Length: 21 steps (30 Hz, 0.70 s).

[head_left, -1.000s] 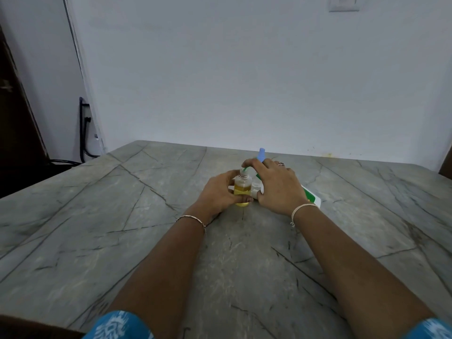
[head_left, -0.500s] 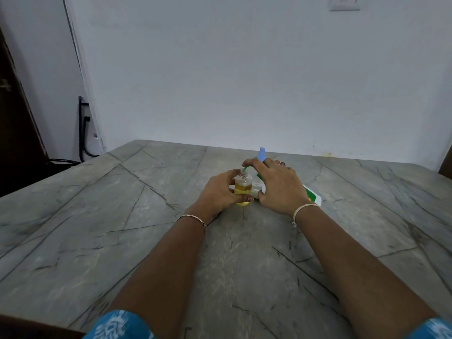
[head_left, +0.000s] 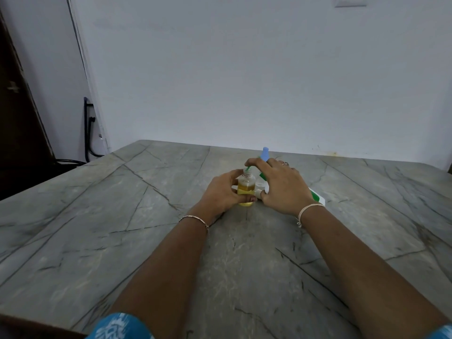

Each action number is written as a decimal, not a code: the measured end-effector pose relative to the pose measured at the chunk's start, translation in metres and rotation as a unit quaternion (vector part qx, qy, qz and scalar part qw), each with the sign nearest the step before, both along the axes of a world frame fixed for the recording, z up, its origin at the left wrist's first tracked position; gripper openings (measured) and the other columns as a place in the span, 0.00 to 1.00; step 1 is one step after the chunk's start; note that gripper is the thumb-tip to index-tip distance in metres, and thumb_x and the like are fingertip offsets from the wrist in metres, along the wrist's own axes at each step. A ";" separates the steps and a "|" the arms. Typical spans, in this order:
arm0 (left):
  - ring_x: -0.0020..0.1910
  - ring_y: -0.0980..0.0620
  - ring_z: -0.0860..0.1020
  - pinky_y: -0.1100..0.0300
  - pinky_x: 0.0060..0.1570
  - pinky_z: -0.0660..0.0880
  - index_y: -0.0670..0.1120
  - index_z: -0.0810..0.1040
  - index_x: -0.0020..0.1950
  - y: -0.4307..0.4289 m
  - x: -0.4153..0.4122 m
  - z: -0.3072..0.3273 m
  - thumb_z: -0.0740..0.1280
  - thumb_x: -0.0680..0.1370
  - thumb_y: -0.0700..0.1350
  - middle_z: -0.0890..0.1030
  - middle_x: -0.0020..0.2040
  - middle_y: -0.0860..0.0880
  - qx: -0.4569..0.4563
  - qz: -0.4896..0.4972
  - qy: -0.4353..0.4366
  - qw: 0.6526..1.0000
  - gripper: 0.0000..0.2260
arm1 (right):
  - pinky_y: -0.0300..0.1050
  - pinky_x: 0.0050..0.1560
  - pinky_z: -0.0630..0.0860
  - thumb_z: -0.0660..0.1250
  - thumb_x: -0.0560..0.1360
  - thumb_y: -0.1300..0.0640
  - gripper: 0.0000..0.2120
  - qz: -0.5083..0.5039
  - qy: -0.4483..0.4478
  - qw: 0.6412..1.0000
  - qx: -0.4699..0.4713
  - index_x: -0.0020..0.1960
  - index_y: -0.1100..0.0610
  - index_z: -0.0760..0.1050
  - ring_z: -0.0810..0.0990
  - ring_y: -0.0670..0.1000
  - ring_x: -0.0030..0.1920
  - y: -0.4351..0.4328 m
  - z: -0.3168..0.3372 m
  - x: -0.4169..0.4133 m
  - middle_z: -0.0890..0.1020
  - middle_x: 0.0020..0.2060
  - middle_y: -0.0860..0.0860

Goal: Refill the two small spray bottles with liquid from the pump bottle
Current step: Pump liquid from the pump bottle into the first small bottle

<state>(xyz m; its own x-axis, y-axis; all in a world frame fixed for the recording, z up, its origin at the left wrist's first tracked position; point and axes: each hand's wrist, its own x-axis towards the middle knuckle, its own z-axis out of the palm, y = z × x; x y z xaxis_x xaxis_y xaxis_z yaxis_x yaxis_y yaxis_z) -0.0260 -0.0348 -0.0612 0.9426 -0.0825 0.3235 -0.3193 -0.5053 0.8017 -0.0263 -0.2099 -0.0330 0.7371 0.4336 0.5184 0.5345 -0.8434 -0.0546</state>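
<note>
A small clear spray bottle [head_left: 246,185], uncapped and partly filled with yellow liquid, stands on the stone table [head_left: 122,216]. My left hand [head_left: 221,192] grips it from the left. The white and green pump bottle [head_left: 315,195] lies tilted to the right, mostly hidden under my right hand [head_left: 283,187], which holds it. The index finger rests on its green nozzle [head_left: 248,169], which sits at the small bottle's mouth. A light blue top [head_left: 265,153] pokes up behind my right hand; what it belongs to is hidden.
The grey veined table runs back to a white wall. A dark door and black cables are off the table's left edge. Bare table surface lies on both sides of the hands and in front of them.
</note>
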 end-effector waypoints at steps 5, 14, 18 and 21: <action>0.53 0.56 0.81 0.65 0.53 0.76 0.50 0.73 0.68 -0.001 -0.002 0.002 0.81 0.64 0.46 0.82 0.57 0.52 0.013 0.003 -0.009 1.000 0.33 | 0.54 0.56 0.74 0.68 0.72 0.50 0.38 -0.009 -0.008 1.000 -0.028 0.76 0.37 0.53 0.74 0.55 0.53 0.000 -0.001 0.001 0.74 0.52 0.52; 0.54 0.52 0.82 0.52 0.58 0.78 0.51 0.74 0.67 -0.001 0.001 -0.002 0.81 0.64 0.47 0.82 0.58 0.50 0.015 0.007 -0.019 1.000 0.33 | 0.56 0.58 0.75 0.68 0.70 0.52 0.30 -0.009 -0.001 1.000 -0.011 0.68 0.43 0.61 0.76 0.56 0.54 0.003 0.001 0.003 0.76 0.55 0.52; 0.52 0.52 0.83 0.49 0.57 0.79 0.53 0.75 0.65 -0.001 0.003 -0.003 0.81 0.64 0.45 0.83 0.57 0.49 0.008 0.004 -0.016 1.000 0.32 | 0.56 0.58 0.76 0.69 0.69 0.52 0.27 -0.011 -0.007 1.000 -0.005 0.65 0.44 0.61 0.77 0.56 0.55 0.007 0.000 0.005 0.77 0.55 0.52; 0.52 0.52 0.82 0.51 0.58 0.78 0.52 0.75 0.65 -0.001 0.003 -0.002 0.81 0.64 0.44 0.83 0.57 0.50 0.004 0.001 -0.015 1.000 0.31 | 0.55 0.58 0.75 0.69 0.69 0.53 0.28 -0.008 -0.009 1.000 -0.001 0.65 0.44 0.62 0.76 0.55 0.55 0.006 0.000 0.005 0.77 0.55 0.51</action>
